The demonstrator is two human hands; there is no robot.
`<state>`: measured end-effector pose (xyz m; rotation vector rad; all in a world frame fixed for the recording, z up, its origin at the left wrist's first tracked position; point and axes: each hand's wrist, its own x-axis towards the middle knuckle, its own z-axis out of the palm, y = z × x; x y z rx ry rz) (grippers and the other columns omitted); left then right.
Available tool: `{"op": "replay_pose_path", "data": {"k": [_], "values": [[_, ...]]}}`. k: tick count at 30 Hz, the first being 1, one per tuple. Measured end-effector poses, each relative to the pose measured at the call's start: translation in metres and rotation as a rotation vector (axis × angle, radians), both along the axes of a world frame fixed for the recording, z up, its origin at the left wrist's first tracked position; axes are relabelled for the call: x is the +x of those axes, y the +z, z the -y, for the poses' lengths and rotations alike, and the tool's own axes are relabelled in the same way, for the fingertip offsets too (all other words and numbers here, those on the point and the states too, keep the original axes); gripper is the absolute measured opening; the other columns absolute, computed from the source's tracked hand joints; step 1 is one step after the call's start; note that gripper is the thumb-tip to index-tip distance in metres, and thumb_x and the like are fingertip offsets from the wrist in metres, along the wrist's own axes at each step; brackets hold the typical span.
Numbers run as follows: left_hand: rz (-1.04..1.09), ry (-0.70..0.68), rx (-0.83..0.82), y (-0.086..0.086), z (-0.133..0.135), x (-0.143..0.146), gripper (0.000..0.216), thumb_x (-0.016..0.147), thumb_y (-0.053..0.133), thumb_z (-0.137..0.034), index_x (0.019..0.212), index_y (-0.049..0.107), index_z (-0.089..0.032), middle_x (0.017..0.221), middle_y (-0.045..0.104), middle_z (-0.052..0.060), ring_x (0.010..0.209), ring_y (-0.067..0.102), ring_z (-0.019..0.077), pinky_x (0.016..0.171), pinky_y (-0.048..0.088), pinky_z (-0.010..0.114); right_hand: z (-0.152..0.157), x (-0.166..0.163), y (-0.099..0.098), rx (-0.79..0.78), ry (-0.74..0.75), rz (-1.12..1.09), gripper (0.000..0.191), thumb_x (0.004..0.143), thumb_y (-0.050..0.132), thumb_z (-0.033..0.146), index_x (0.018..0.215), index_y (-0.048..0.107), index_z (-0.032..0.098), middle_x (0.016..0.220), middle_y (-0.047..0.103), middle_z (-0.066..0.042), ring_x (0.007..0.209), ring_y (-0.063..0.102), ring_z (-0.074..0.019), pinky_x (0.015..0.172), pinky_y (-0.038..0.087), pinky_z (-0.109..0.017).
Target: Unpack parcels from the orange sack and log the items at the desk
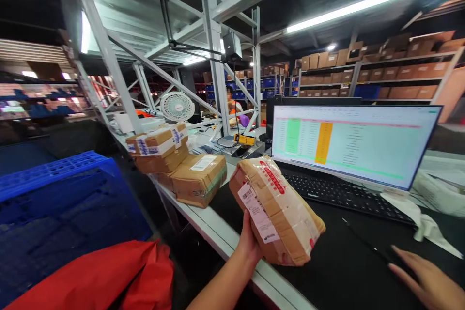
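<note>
My left hand [250, 242] grips a taped cardboard parcel [279, 208] from below and holds it tilted above the black desk mat [348, 261]. A white shipping label with a barcode and a strip of red-printed tape face me. My right hand [426, 278] lies at the lower right on a dark computer mouse [399, 254], its fingers stretched over it. A black keyboard [337, 193] sits just beyond the parcel, under a monitor [352, 143] showing a spreadsheet with green and orange columns.
Several taped cardboard boxes [178, 162] are stacked on the left end of the white bench. A blue plastic crate [58, 203] and red fabric [105, 276] lie lower left. A small white fan [177, 106], a yellow scanner [245, 139], a seated person [232, 104] and box-filled shelves stand behind.
</note>
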<state>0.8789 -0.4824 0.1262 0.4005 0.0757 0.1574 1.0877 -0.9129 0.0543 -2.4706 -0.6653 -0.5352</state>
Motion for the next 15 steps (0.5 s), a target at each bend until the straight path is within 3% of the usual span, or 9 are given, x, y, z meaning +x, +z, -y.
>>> {"op": "replay_pose_path", "data": {"k": [4, 8, 12, 15], "values": [[-0.022, 0.016, -0.026, -0.012, 0.009, 0.0, 0.051, 0.067, 0.086, -0.054, 0.104, 0.077, -0.018, 0.112, 0.077, 0.011, 0.125, 0.061, 0.0358, 0.116, 0.038, 0.051, -0.015, -0.004, -0.009, -0.003, 0.103, -0.128, 0.052, 0.078, 0.052, 0.063, 0.094, 0.075, 0.02, 0.097, 0.072, -0.016, 0.088, 0.07, -0.0335, 0.084, 0.058, -0.05], [0.025, 0.052, -0.044, -0.026, 0.014, -0.005, 0.045, 0.069, 0.088, -0.046, 0.106, 0.077, -0.023, 0.116, 0.076, 0.007, 0.12, 0.065, 0.031, 0.116, 0.038, 0.046, -0.025, -0.021, 0.005, 0.093, 0.059, -0.203, 0.035, 0.08, 0.051, 0.051, 0.093, 0.066, 0.022, 0.098, 0.07, -0.014, 0.09, 0.068, -0.0312, 0.082, 0.055, -0.047], [0.084, -0.072, -0.032, -0.037, 0.023, -0.008, 0.054, 0.062, 0.09, -0.05, 0.108, 0.077, -0.025, 0.119, 0.075, 0.006, 0.119, 0.066, 0.0287, 0.118, 0.037, 0.043, -0.049, -0.057, 0.053, 0.379, 0.019, -0.355, 0.039, 0.083, 0.055, 0.059, 0.097, 0.053, 0.023, 0.08, 0.061, -0.005, 0.07, 0.06, -0.0228, 0.066, 0.051, -0.039], [0.116, -0.147, -0.027, -0.036, 0.038, -0.009, 0.051, 0.068, 0.087, -0.05, 0.111, 0.077, -0.024, 0.123, 0.074, 0.007, 0.123, 0.063, 0.028, 0.118, 0.036, 0.043, -0.084, -0.09, 0.11, 0.723, 0.176, -0.625, 0.049, 0.084, 0.061, 0.064, 0.108, 0.05, 0.024, 0.066, 0.047, 0.005, 0.054, 0.045, -0.0141, 0.05, 0.04, -0.029]]}}
